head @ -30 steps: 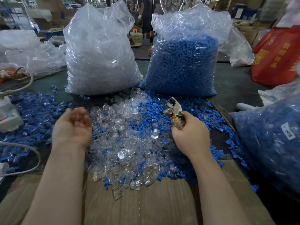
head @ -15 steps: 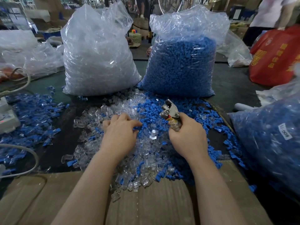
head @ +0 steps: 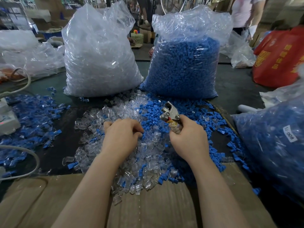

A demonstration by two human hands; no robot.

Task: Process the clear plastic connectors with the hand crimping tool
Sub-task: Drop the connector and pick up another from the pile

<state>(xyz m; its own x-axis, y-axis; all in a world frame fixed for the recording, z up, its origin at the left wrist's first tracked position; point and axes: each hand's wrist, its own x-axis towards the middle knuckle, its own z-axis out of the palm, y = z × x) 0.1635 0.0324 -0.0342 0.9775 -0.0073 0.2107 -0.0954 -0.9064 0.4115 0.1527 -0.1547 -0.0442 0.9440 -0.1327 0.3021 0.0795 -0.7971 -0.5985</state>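
Near the table's front edge, the left hand (head: 121,135) curls down into the clear connectors (head: 144,155), seemingly picking one, while the right hand (head: 187,142) grips the crimper (head: 169,112) upright, ready

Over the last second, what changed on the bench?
The left hand swung in from the left, where it hovered palm-up, onto the mixed connector pile, fingers now curled down into it; whether it grips a piece is hidden. The right hand kept holding the crimping tool. The bags stayed put.
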